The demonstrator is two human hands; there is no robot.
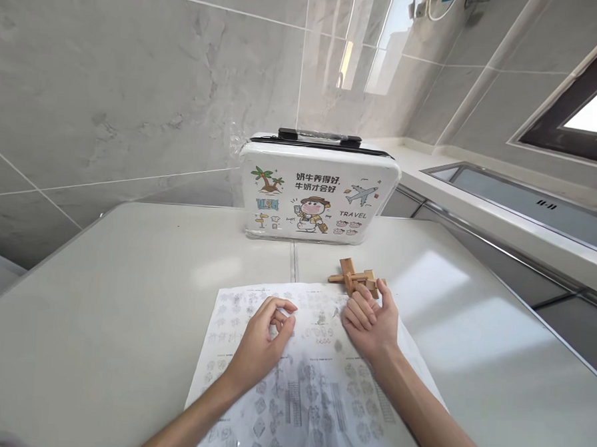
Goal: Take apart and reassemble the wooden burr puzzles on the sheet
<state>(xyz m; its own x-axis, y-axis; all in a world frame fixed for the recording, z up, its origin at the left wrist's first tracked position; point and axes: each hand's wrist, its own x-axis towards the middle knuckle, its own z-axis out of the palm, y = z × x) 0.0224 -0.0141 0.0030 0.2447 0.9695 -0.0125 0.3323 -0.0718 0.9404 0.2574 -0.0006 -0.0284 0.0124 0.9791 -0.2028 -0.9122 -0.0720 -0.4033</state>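
Observation:
My left hand [265, 338] rests over a printed paper sheet [316, 351], its fingers loosely bent and the thumb apart from them, with nothing held. On the sheet's right side lies my right hand [373, 321], palm turned up, fingers curled in toward the palm and thumb raised; no object shows in it. Just beyond its fingers is a small group of wooden puzzle pieces [348, 276], some crossing each other, at the sheet's far edge. The fingers partly cover the nearest pieces, and I cannot tell whether they touch. Rows of small line diagrams cover the creased sheet.
A white cartoon-printed case [319, 211] with a black handle stands upright at the back of the pale table [124, 308], partly wrapped in clear plastic. To the right runs a counter with a sink [530, 202]. A grey tiled wall [135, 95] rises behind.

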